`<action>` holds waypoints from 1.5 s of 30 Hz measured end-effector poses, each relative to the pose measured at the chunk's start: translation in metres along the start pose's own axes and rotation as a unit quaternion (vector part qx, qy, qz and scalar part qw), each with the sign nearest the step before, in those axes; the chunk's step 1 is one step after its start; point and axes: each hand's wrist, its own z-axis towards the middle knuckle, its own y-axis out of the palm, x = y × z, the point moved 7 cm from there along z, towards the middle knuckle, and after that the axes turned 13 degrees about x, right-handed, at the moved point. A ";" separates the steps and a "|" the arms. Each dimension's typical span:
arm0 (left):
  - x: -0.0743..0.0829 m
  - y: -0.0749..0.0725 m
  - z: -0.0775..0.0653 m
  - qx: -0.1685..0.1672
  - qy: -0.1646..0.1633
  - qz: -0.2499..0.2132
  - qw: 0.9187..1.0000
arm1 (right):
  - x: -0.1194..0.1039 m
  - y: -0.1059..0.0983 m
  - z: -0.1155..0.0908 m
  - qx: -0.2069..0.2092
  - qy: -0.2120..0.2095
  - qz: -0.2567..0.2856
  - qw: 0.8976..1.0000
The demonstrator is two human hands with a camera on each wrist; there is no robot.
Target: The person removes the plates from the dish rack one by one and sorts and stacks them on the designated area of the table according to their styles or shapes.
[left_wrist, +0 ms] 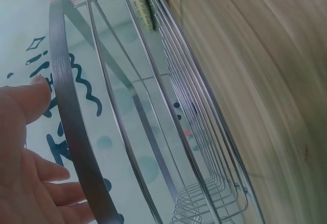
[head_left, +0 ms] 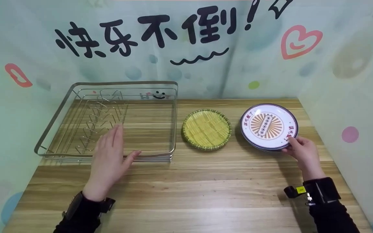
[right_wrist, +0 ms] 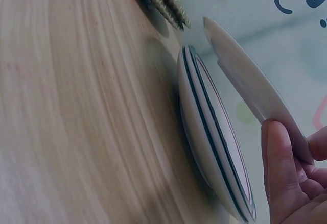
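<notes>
My right hand (head_left: 304, 157) pinches the right edge of a white plate (head_left: 267, 126) with a dark blue rim, thumb on top and fingers beneath. In the right wrist view that plate (right_wrist: 255, 81) is raised and tilted above a small stack of matching plates (right_wrist: 214, 132) on the table. On the other side, my left hand (head_left: 108, 158) hovers over the front rim of a metal wire dish rack (head_left: 170, 156). Its fingers point away from me and the thumb is spread. The left wrist view has this hand (left_wrist: 36, 168) beside the rack's flat rim (left_wrist: 71, 112), holding nothing.
Between rack and plates lies a round woven tray (head_left: 207, 129) with a green edge; the right wrist view gives it two stacked rims. Upright wire dividers (head_left: 104, 118) line the rack's left part. A printed cloth backdrop (head_left: 206, 77) encloses the wooden table (head_left: 212, 197).
</notes>
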 end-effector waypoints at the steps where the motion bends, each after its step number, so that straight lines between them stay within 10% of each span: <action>1: 0.000 0.000 0.000 0.000 -0.001 0.000 1.000 | 0.001 -0.001 0.000 0.000 0.003 -0.005 1.000; 21: -0.010 -0.004 -0.002 0.014 -0.010 0.000 1.000 | 0.012 -0.010 0.010 -0.025 0.023 0.035 0.999; 33: -0.015 -0.009 0.004 -0.005 -0.020 0.017 1.000 | 0.010 -0.011 0.006 -0.019 -0.064 -0.122 0.990; 45: -0.017 -0.009 0.002 -0.005 -0.026 0.016 1.000 | -0.002 -0.005 -0.002 -0.019 -0.102 -0.165 0.981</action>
